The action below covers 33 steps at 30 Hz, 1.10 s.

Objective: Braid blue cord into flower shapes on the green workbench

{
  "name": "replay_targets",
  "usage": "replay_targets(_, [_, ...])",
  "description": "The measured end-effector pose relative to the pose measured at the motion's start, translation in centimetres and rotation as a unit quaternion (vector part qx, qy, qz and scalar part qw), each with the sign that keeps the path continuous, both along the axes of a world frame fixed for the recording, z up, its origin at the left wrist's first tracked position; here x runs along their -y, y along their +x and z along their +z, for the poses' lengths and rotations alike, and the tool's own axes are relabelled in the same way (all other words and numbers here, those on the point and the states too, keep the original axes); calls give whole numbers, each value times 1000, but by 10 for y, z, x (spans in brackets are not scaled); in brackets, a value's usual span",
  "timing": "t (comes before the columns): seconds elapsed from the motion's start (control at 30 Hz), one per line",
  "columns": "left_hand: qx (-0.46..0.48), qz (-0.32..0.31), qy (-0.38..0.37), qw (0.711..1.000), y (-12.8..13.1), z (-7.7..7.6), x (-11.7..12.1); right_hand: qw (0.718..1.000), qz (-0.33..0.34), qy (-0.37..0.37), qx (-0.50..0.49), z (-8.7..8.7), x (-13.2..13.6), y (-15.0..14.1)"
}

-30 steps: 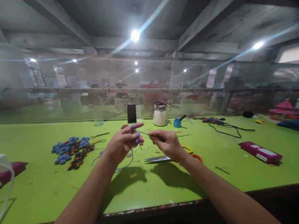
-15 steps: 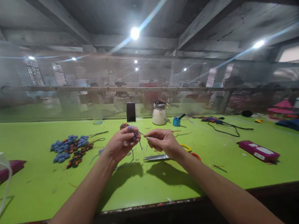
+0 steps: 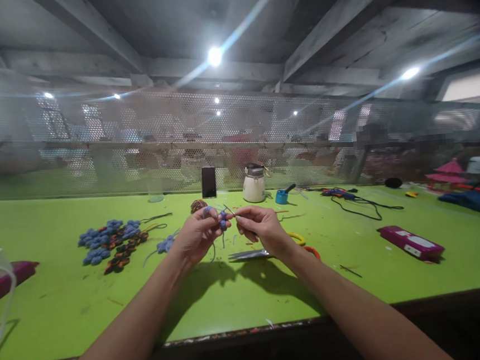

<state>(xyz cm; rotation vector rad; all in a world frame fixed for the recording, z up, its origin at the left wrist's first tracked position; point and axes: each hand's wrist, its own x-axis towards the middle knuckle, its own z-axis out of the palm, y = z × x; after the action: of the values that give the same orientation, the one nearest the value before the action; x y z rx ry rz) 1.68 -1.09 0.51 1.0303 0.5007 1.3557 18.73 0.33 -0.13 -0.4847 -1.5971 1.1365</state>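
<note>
My left hand (image 3: 198, 234) is raised above the green table (image 3: 242, 297) with its fingers pinched on a small blue knotted cord piece (image 3: 222, 222); a blue cord hangs down from it. Close beside it, my right hand (image 3: 257, 227) is closed on a thin dark needle-like tool whose tip (image 3: 228, 209) pokes up at the knot. The two hands almost touch. Scissors (image 3: 255, 253) with orange and yellow handles lie on the table just behind my right wrist.
A pile of blue and orange knotted pieces (image 3: 111, 241) lies to the left. A phone (image 3: 208, 181), a white kettle (image 3: 253, 185) and a blue cup (image 3: 284, 196) stand at the back by the perforated screen. A magenta box (image 3: 411, 242) lies at the right, black cables (image 3: 363, 203) behind it.
My right hand has moved left and closed in on my left hand; the tool tip now stands at the blue knot. A blue knotted piece on the table left of my left hand has come into sight.
</note>
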Motion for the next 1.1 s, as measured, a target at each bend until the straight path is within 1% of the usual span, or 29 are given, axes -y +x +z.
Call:
replay_targets(0.1, [-41,24,28,998,-1,3,0,999,-30,23,25,-1,-4,3])
replay_targets(0.2, [-73,32,47,996,-2,8,4,995,-59,60,60,-2,-7,6])
replay_targets(0.33, [-83,49,35,995,-4,13,8,991,-77,81,78,-4,-11,7])
replay_targets(0.5, [-70,55,23,996,-3,14,8,993,-73,65,72,-5,-12,7])
replay_targets(0.7, [-86,107,21,990,2,11,6,995,-61,46,69,-4,-10,5])
replay_targets(0.8, [-100,116,23,988,3,10,6,994,-58,44,81,-3,-8,4])
replay_targets(0.93, [-124,121,38,984,2,8,5,994,-49,31,92,-2,-7,4])
replay_targets(1.1, [-158,143,82,974,2,3,1,993,-52,21,101,-3,-8,4])
